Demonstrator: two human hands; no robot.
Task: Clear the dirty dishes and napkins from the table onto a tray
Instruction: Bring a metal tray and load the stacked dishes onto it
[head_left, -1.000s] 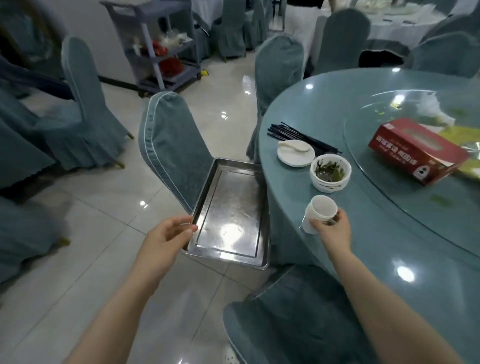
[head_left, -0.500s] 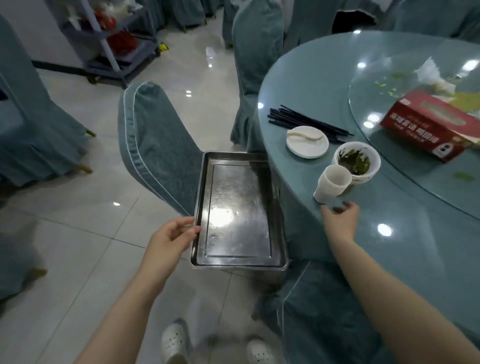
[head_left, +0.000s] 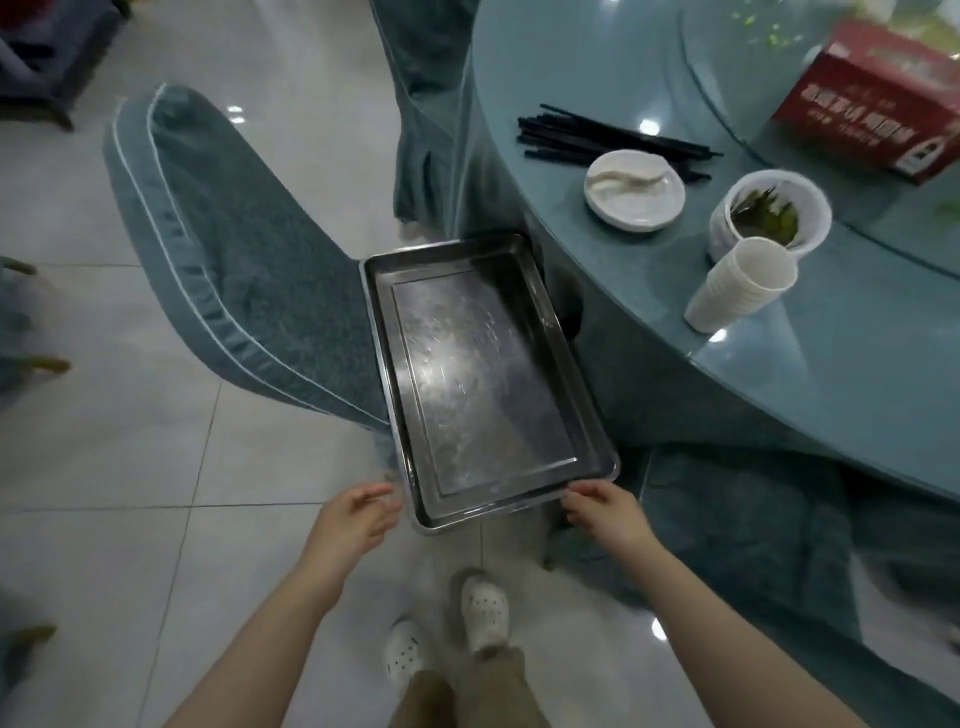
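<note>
Dishes sit near the round table's edge: a white saucer with a white spoon lying in it, a white bowl holding green leafy scraps, and a stack of white cups tipped on its side just in front of the bowl. Black chopsticks lie in a loose bundle behind the saucer, and a red tissue box rests farther in on the glass turntable. Below the table edge, a bare steel tray lies on a covered chair. The right hand touches the tray's near right corner with loosely curled fingers. The left hand hangs just beside the near left corner, fingers relaxed and holding nothing. White clogs stand on the tiled floor below.
</note>
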